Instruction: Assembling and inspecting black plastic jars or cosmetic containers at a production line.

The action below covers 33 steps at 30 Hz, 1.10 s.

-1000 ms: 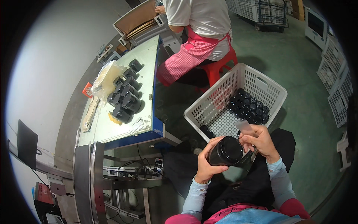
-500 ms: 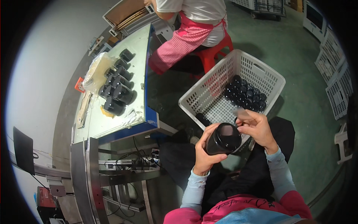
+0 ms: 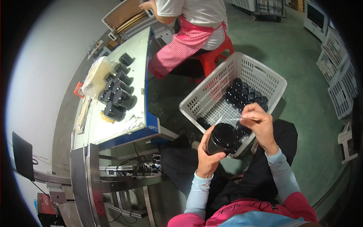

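My left hand wraps around a glossy black jar, its round top tilted up toward me. Just above the jar, my right hand pinches a thin, clear piece of film between thumb and fingers; I cannot tell whether the film touches the jar. Beneath both hands stands a light grey slotted crate with several small, shiny black round pieces gathered at its right side. A few more dark pieces lie in its left corner, partly hidden.
To the left is a pale-topped table bearing several black jars and a crumpled clear plastic bag. A person in a checked red apron sits ahead on a red stool. White crates stand at the far right.
My right hand has risen slightly from beside the jar's rim, and the film is now seen nearly edge-on. The left hand still holds the jar.
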{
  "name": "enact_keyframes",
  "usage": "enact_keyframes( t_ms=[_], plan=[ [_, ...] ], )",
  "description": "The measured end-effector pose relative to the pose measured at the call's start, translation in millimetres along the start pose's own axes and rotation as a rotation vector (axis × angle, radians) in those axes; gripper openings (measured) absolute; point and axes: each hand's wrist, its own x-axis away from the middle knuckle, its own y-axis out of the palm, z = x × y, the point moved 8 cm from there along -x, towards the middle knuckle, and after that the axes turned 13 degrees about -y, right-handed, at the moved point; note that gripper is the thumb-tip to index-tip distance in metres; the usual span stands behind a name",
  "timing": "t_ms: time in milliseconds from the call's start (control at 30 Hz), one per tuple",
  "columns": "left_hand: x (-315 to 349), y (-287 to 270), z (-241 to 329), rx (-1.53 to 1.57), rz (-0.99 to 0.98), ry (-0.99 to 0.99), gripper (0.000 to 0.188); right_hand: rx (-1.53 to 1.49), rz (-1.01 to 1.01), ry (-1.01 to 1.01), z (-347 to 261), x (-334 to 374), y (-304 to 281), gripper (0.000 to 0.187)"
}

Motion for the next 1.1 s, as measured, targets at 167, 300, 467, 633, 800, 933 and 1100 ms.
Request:
enact_keyframes(
  t_ms=[167, 300, 467, 633, 800, 933, 1100],
  plan=[
    [3.2, 3.1, 8.4, -0.226, 0.078, 0.109, 0.082, -0.274, 0.007, 0.252, 12.3, 5.4, 9.3, 0.007],
    [1.8, 11.2, 14.3, -0.294, 0.135, 0.172, 0.096, -0.355, -0.083, 0.317, 2.1, 2.4, 25.2, 0.008],
    [1.6, -3.1, 17.5, -0.23, 0.165, 0.156, 0.077, -0.096, -0.334, 0.099, -19.8, -4.9, 46.2, 0.008],
    [3.4, -9.5, 20.3, 0.031, 0.101, 0.143, 0.074, 0.072, -0.399, -0.003, -28.1, -10.0, 48.3, 0.013],
    [8.6, -9.8, 23.7, 0.04, 0.14, 0.183, 0.073, 0.05, -0.385, 0.078, -24.6, -7.0, 49.7, 0.011],
    [10.5, -10.4, 22.5, 0.027, 0.142, 0.171, 0.073, -0.028, -0.357, 0.085, -18.5, -4.5, 51.7, 0.004],
    [6.8, -10.7, 23.1, 0.024, 0.107, 0.173, 0.074, 0.014, -0.336, 0.12, -15.0, -8.2, 50.0, 0.009]
  ],
)
